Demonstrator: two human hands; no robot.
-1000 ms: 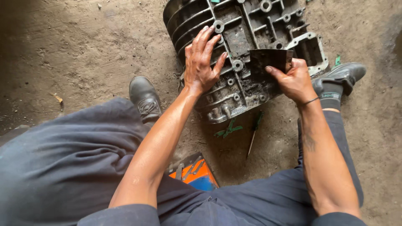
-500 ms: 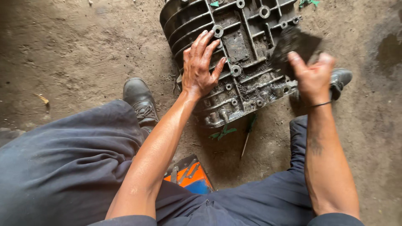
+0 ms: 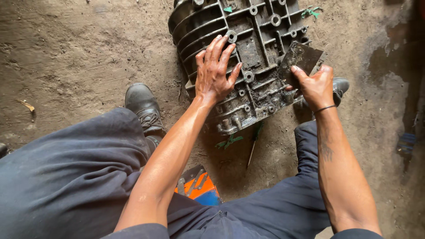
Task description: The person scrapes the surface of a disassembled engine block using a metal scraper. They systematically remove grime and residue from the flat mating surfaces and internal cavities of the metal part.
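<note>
Head view: the person sits on a dirt floor (image 3: 79,53), looking down over both forearms at a metal casing.
Casing: a grey ribbed metal casing (image 3: 261,26) lies flat on the dirt, its webbed inner side up, grimy with dark residue; all places below are given relative to it.
Left hand: the left hand (image 3: 214,73) rests palm down on the casing's near left part, fingers spread and pressed on the ribs.
Right hand: the right hand (image 3: 316,87) is at the casing's near right edge, thumb and fingers pinching a dark flat sheet.
Sheet: the dark flat sheet (image 3: 299,59) stands tilted, its lower edge against the casing's right side.
Left boot: a black boot (image 3: 141,106) sits on the dirt just left of the casing's near corner.
Right boot: another dark boot (image 3: 341,86) shows just right of the casing, partly hidden by the right hand.
Screwdriver: a thin screwdriver (image 3: 253,146) lies on the dirt just beneath the casing's near edge, beside green scraps (image 3: 229,141).
Orange object: an orange and blue object (image 3: 199,188) lies nearer the person than the casing, between the legs.
</note>
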